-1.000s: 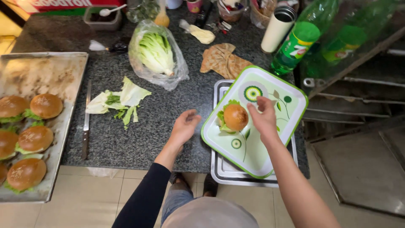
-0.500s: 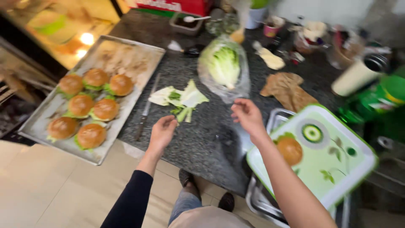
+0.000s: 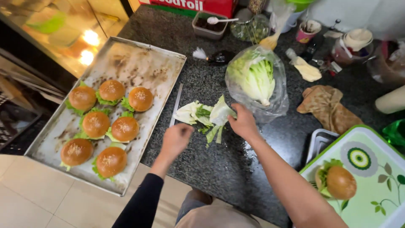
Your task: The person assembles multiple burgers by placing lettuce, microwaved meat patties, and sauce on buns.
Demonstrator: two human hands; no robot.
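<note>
At the centre of the frame, on the speckled dark granite counter (image 3: pixel 236 164), the right hand (image 3: pixel 243 123) pinches the pale green, crinkled loose lettuce leaves (image 3: pixel 205 116), while the left hand (image 3: pixel 176 138) hovers just below them, loosely curled and holding nothing. Those leaves look light, limp and easily torn, best taken by the firmer whitish ribs. Beside them lie a slim steel knife (image 3: pixel 175 104) and a lettuce head in a clear plastic bag (image 3: pixel 257 80); a battered metal baking tray (image 3: pixel 139 63) of glossy round burgers fills the left.
</note>
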